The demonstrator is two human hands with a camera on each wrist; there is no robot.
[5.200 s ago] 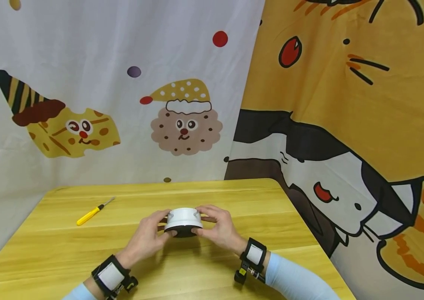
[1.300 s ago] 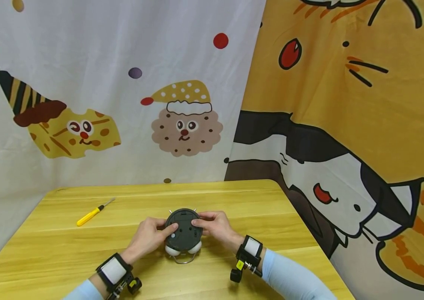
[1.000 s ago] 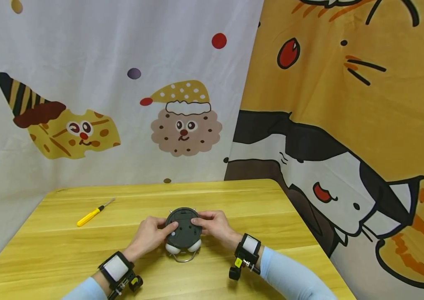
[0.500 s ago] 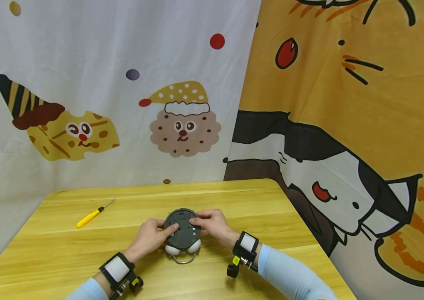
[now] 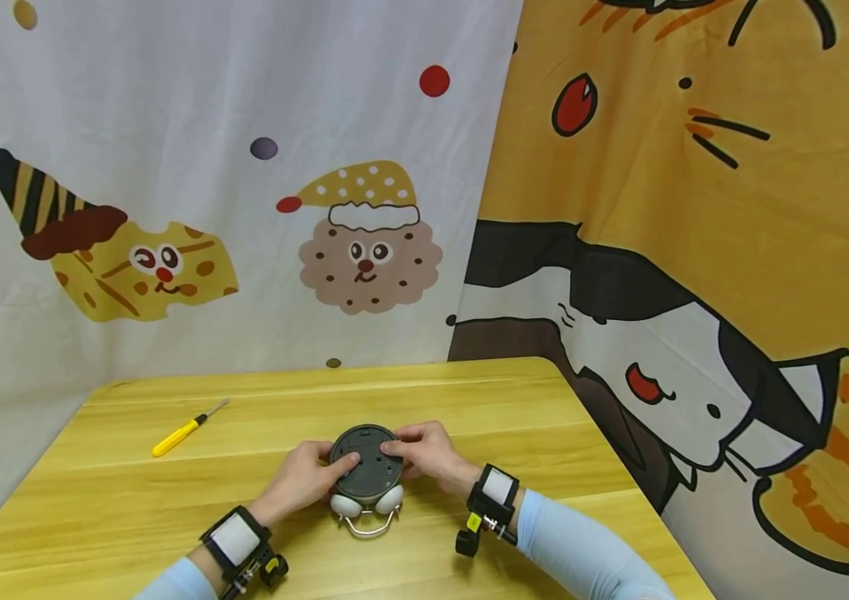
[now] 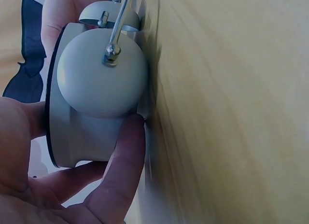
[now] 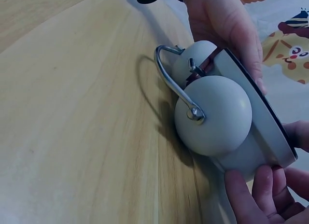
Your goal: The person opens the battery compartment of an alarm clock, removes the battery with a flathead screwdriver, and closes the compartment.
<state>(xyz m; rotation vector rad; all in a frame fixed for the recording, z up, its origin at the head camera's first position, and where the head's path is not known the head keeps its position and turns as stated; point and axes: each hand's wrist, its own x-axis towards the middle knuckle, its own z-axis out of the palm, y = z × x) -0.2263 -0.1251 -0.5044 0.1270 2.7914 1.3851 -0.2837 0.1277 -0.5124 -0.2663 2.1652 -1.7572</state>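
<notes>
A twin-bell alarm clock (image 5: pixel 370 477) is between both hands at the middle of the table, its dark round back turned up and its bells toward the person. My left hand (image 5: pixel 302 475) grips the left side, thumb lying on the back. On the other side my right hand (image 5: pixel 431 454) holds the rim, its thumb also on the back. Both wrist views show the white casing with a round bell (image 6: pixel 101 74) and a metal carrying handle (image 7: pixel 171 81) close to the tabletop. Fingers curl around the casing's sides. The clock's face is hidden underneath.
A yellow-handled screwdriver (image 5: pixel 180 435) lies at the left of the wooden table (image 5: pixel 506 408), its shaft pointing away to the right. Printed cloth (image 5: pixel 244 83) hangs behind the table and along its right side.
Earlier the clock showed its white casing upward, with its dark back toward the person; now the back faces up. In the last half second it has tilted slightly, showing more of the bells.
</notes>
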